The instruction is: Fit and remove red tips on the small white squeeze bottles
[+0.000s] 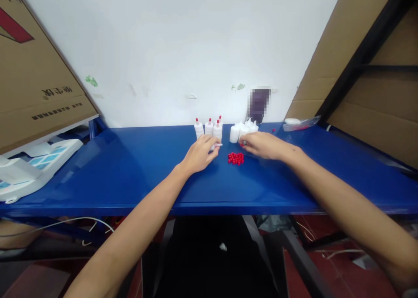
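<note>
My left hand (201, 153) is closed around a small white bottle, mostly hidden by the fingers. Its bare white nozzle (218, 145) sticks out to the right. My right hand (263, 144) pinches a small red cap (242, 145), a short way right of that nozzle. Below and between the hands lies a pile of loose red caps (235, 158). Behind my left hand stand several white bottles (209, 128) with red caps on their tips. Several more white bottles with uncapped nozzles (234, 133) stand behind my right hand, partly covered by it.
The blue table (130, 167) meets a white wall. At the left is a white device with light blue panels (45, 163). A clear plastic bag (300, 123) lies at the back right, near a lone red cap (273, 130). Cardboard (42, 71) flanks the table.
</note>
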Demonstrator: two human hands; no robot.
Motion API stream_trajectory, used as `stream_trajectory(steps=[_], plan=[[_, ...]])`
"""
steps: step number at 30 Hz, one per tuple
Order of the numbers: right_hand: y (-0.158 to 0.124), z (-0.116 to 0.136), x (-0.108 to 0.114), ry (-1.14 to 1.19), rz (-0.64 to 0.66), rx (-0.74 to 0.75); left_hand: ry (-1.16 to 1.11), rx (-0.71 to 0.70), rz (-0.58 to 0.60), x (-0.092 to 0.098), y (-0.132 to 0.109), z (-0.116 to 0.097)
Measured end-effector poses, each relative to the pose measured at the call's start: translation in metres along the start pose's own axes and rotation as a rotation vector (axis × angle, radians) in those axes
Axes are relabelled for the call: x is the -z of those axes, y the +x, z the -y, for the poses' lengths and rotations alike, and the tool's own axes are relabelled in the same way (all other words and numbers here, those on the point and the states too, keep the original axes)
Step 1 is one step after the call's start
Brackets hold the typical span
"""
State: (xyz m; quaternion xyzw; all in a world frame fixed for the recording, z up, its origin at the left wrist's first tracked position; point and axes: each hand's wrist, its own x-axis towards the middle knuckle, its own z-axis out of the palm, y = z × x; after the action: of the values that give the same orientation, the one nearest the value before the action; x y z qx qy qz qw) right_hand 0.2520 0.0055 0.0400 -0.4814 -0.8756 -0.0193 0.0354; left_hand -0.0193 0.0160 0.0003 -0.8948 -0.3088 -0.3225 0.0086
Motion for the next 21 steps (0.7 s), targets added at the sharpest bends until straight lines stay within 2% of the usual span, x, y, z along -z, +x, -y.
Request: stream_trajectory(steps=[4, 10, 21], plan=[[0.002, 0.005, -0.005, -0.077, 0.067, -0.019, -0.005, -0.001, 0.005, -0.001, -0.001, 0.002], [0.005, 0.008, -0.013, -0.074, 0.045, 0.032, -0.016, -0.016, 0.007, -0.002, -0.001, 0.004], [0.005, 0.003, -0.013, -0.006, 0.041, 0.073, -0.016, 0.007, 0.031, -0.002, -0.001, 0.003]])
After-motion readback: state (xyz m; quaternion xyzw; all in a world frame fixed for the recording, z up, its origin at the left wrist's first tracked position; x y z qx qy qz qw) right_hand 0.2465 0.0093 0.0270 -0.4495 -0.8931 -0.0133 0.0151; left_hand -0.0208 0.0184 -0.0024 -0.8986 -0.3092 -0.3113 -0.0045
